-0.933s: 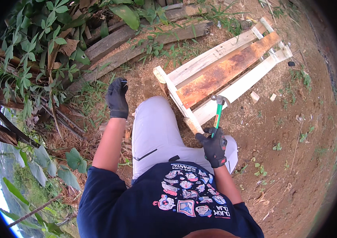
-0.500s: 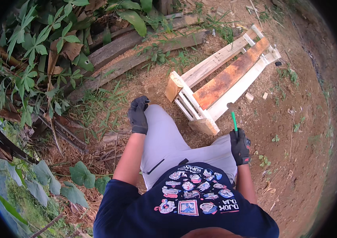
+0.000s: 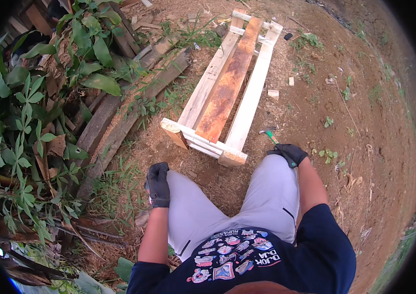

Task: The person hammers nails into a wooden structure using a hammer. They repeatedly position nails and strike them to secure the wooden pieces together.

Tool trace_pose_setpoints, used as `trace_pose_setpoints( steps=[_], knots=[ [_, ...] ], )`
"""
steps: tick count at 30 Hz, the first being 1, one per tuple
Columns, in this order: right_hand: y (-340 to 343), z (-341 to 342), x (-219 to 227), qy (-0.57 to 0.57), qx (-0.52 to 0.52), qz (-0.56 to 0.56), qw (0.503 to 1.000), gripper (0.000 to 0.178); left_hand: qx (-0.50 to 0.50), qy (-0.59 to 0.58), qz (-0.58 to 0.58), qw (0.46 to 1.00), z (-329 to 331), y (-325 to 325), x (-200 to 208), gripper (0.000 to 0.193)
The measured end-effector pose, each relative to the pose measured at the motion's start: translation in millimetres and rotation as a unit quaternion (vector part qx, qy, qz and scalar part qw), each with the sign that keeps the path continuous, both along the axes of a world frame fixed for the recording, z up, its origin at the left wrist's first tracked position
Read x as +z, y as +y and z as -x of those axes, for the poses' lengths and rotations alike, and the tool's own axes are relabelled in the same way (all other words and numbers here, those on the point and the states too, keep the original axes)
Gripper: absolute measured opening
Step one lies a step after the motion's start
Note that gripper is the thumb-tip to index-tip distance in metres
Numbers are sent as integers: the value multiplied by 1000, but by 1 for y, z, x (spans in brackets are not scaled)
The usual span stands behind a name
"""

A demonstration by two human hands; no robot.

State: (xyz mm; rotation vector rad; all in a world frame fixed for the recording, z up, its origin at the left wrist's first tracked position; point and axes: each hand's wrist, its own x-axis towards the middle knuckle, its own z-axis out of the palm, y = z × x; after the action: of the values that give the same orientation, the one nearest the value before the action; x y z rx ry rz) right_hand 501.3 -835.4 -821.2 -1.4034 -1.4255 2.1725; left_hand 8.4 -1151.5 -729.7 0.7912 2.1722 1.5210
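My right hand [image 3: 290, 155], in a dark work glove, is closed around the green handle of a hammer [image 3: 271, 134]. The hammer's metal head points away from me, just above the ground beside my right knee. My left hand [image 3: 157, 185], gloved too, is curled next to my left knee; whatever its fingers hold is hidden. Ahead of my knees stands a pale wooden frame [image 3: 252, 108] with crosspieces at both ends. A reddish-brown plank [image 3: 231, 81] lies lengthwise along its middle, between two lighter boards. Neither hand touches the frame.
Weathered timbers [image 3: 119, 122] lie to the left beside leafy plants [image 3: 26, 112]. Small wood offcuts [image 3: 273, 94] are scattered right of the frame, and a small black object [image 3: 288, 36] rests near its far end. Sawdust and bare soil [image 3: 365, 147] cover the ground.
My view has turned, so the frame now stands straighter ahead and farther off. My right hand has come forward over the right knee with the hammer. My left hand stays by the left knee.
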Motion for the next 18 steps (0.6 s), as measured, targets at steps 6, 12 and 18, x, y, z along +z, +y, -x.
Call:
trace_pose_setpoints(
  steps=[6, 12, 18],
  knots=[
    [6, -55, -67, -92, 151, -193, 965, 41, -56, 39, -21, 997, -15, 32, -6, 16],
    [1, -139, -114, -86, 174, -301, 934, 42, -71, 52, 16, 996, -20, 46, -10, 16],
    [5, -105, -45, -165, 451, -369, 795, 32, -44, 34, 6, 998, -15, 38, 1, 20]
  ],
)
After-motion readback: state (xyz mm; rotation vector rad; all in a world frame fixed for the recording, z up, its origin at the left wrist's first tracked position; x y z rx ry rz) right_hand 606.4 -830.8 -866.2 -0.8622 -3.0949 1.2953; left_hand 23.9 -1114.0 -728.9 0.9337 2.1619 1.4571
